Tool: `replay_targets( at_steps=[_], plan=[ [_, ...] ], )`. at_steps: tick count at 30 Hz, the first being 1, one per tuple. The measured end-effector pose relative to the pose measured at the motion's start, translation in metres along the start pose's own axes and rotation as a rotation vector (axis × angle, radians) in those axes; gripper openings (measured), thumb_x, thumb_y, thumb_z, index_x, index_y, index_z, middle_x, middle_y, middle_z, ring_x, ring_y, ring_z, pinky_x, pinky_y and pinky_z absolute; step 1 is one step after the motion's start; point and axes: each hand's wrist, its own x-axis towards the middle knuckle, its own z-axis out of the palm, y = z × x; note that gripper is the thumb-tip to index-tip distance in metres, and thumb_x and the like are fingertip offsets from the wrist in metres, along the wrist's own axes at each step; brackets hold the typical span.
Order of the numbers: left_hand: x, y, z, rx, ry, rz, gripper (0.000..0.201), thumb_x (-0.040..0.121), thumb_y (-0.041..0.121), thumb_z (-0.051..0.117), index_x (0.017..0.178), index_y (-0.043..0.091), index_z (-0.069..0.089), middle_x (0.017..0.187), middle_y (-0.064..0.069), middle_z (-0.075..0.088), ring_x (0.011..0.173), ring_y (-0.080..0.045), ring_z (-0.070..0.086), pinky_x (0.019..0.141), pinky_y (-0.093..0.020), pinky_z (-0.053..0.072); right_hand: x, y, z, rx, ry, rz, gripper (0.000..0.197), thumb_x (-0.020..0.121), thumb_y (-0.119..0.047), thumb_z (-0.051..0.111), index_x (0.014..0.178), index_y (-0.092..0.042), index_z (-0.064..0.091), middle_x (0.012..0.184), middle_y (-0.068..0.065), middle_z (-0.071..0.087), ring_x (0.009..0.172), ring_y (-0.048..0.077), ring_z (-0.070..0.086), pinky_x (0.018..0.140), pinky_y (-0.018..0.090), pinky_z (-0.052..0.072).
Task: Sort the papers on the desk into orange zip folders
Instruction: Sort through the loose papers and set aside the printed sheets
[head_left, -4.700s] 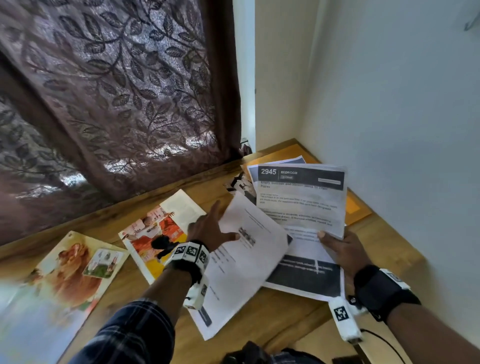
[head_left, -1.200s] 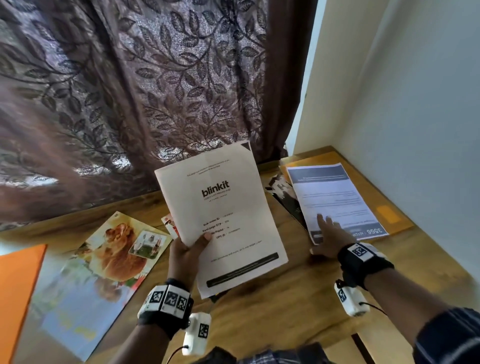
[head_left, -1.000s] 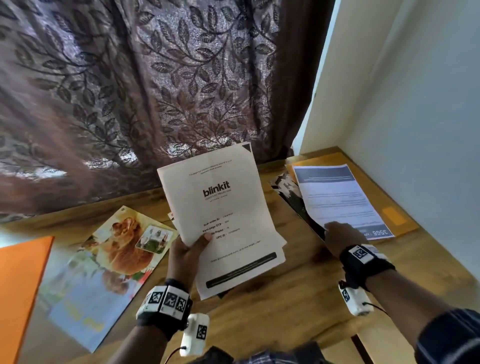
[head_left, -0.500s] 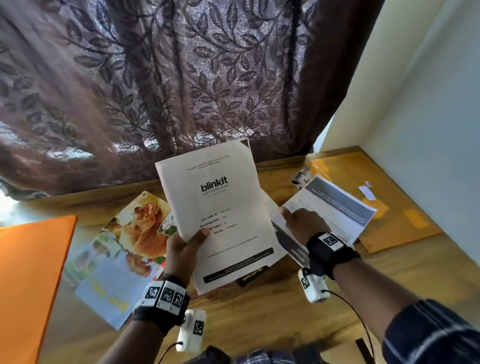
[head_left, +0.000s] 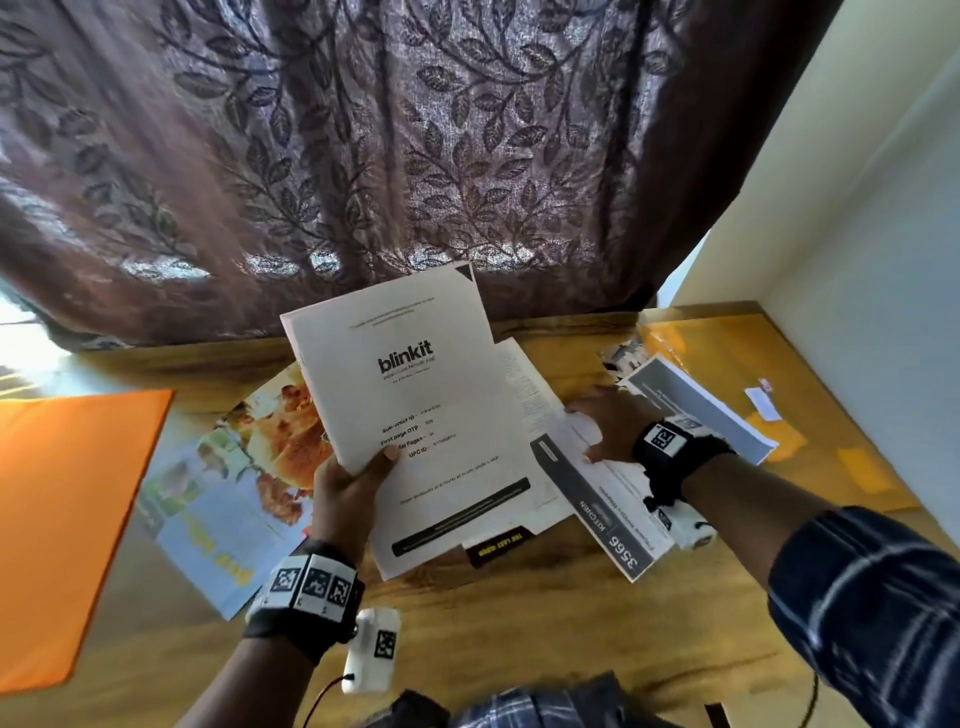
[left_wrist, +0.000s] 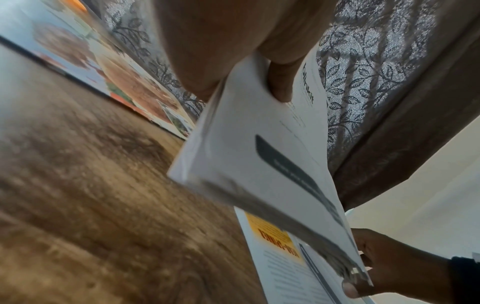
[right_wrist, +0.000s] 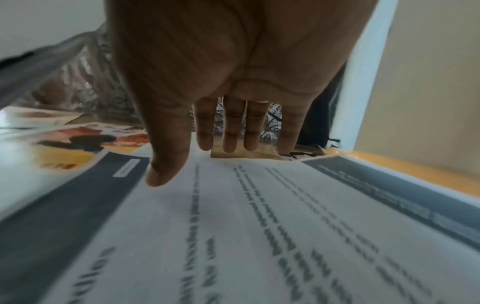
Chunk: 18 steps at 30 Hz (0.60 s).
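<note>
Left hand (head_left: 345, 493): thumb on the front face of the blinkit sheets (head_left: 415, 415), remaining fingers curled behind; a pinch grip at the lower left edge.
Reason for grip: an edge pinch leaves the printed face readable and the free side of the stack open; judged, this lets further sheets be added from the right.
Blinkit sheets, attitude: raised off the desk (head_left: 519, 649), tilted back toward the curtain (head_left: 415, 156). Long axis runs from the thumb up and away; heading end points away from the person.
Right hand (head_left: 605, 423): fingers (right_wrist: 228, 131) nearly straight and spread, thumb pressed on the top face of the banded sheet (head_left: 613, 514). Fingertips reach past its far edge. The left wrist view shows a thumb tip at the sheet corner.
Reason for hold: judged, flat pressure steers the sheet toward the held stack without creasing it.
Banded sheet, attitude: low and near flat, long axis diagonal; the end numbered 3566 lies toward the person, the far end bends up beyond the wrist.
Relation: the banded sheet's edge overlaps the lower right of the blinkit sheets, just beside the left thumb.
Folders: one orange zip folder (head_left: 67, 519) well apart to the left of the left hand; the second orange folder (head_left: 753, 364) beyond the right fingertips. No sheet is in either.
Loose item: colour magazine (head_left: 228, 493) on the desk, just left of the left hand.
</note>
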Motion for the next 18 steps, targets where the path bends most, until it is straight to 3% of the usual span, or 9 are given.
replay_targets(
  at_steps=[4, 9, 15, 18],
  plan=[
    [-0.009, -0.001, 0.005, 0.015, 0.052, 0.023, 0.016, 0.089, 0.005, 0.068, 0.103, 0.011, 0.071, 0.098, 0.003, 0.078, 0.088, -0.017, 0.074, 0.071, -0.031, 0.061, 0.017, 0.008, -0.007, -0.158, -0.065, -0.094, 0.1, 0.06, -0.049, 0.087, 0.144, -0.024, 0.038, 0.148, 0.002, 0.042, 0.131, 0.028, 0.046, 0.105, 0.044, 0.04],
    [-0.022, -0.003, 0.015, 0.082, 0.14, 0.052, 0.016, 0.088, 0.005, 0.069, 0.094, 0.02, 0.071, 0.087, 0.012, 0.077, 0.079, -0.008, 0.073, 0.064, -0.024, 0.058, 0.032, 0.019, -0.007, -0.167, -0.038, -0.215, 0.085, 0.046, -0.059, 0.086, 0.115, -0.029, 0.046, 0.123, -0.005, 0.055, 0.109, 0.022, 0.055, 0.091, 0.042, 0.047],
    [-0.034, -0.004, 0.025, 0.106, 0.199, 0.044, 0.015, 0.088, 0.002, 0.069, 0.091, 0.017, 0.071, 0.083, 0.013, 0.077, 0.074, -0.007, 0.073, 0.06, -0.022, 0.057, 0.041, 0.029, -0.007, -0.157, -0.043, -0.264, 0.077, 0.044, -0.066, 0.084, 0.101, -0.029, 0.047, 0.112, -0.004, 0.053, 0.104, 0.021, 0.05, 0.086, 0.039, 0.043],
    [-0.037, -0.003, 0.027, 0.093, 0.228, 0.026, 0.013, 0.088, 0.002, 0.068, 0.092, 0.014, 0.071, 0.083, 0.009, 0.078, 0.074, -0.009, 0.073, 0.059, -0.022, 0.057, 0.044, 0.03, -0.008, -0.076, -0.046, -0.276, 0.061, 0.056, -0.049, 0.087, 0.094, -0.028, 0.044, 0.109, -0.001, 0.056, 0.101, 0.024, 0.053, 0.078, 0.034, 0.042]
  ],
)
